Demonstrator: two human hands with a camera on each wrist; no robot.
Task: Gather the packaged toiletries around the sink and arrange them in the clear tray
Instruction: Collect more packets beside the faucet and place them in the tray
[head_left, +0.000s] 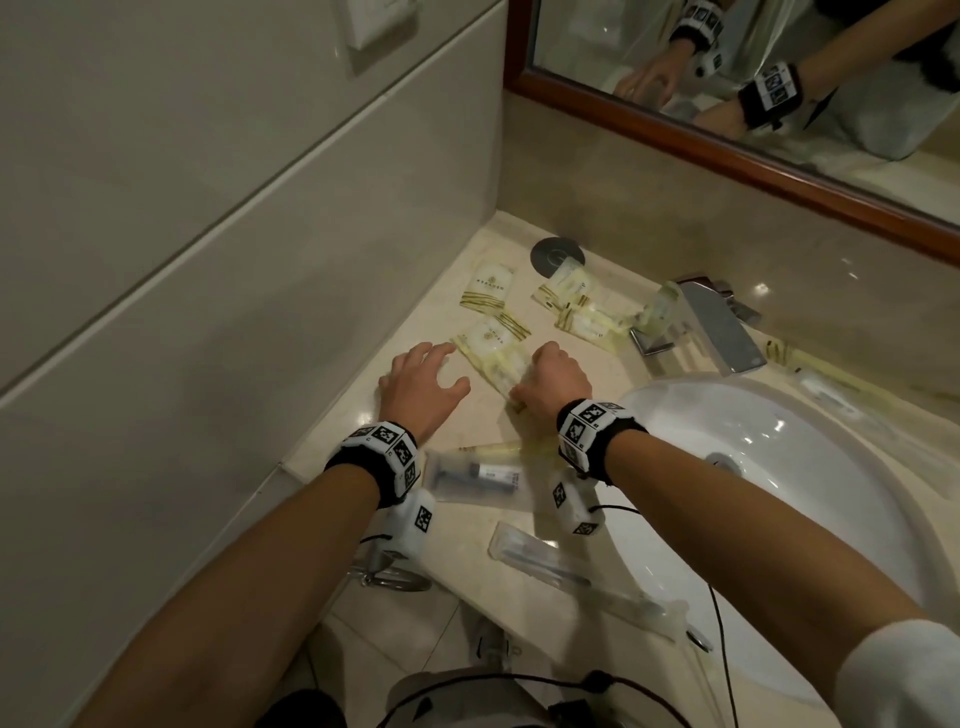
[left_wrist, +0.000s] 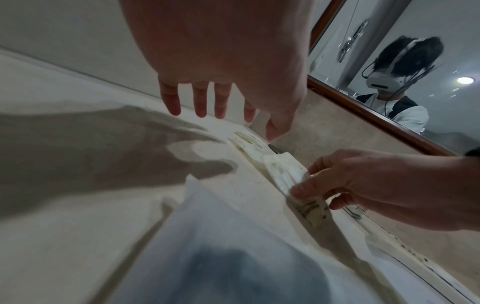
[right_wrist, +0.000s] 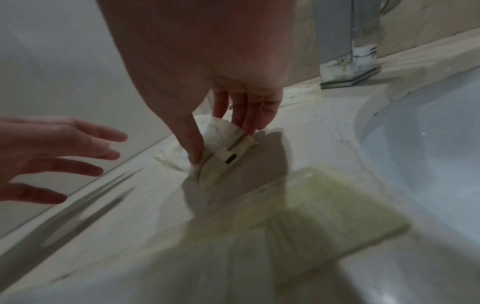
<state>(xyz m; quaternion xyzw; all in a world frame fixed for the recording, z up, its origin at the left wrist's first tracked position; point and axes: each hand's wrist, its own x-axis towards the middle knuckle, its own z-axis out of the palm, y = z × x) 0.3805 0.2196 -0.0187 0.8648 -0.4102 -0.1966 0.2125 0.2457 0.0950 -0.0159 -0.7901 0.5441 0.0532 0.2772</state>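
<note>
Several cream packets with gold stripes lie on the beige counter (head_left: 467, 415) left of the sink. My right hand (head_left: 540, 374) pinches the nearest packet (head_left: 491, 345) by its near end; in the right wrist view the thumb and fingers (right_wrist: 244, 115) curl around the packet (right_wrist: 223, 139). Just left of it, my left hand (head_left: 436, 369) hovers over the counter with its fingers spread and holds nothing, as the left wrist view (left_wrist: 233, 123) confirms. A clear, tray-like plastic container (head_left: 478, 475) with a dark tube inside lies blurred under my wrists.
More packets (head_left: 488, 286) (head_left: 587, 319) lie further back, near a black round disc (head_left: 557, 254). A chrome faucet (head_left: 717, 327) stands at the white sink (head_left: 779, 493). A clear long package (head_left: 545, 561) sits at the counter's front edge. The tiled wall is close on the left.
</note>
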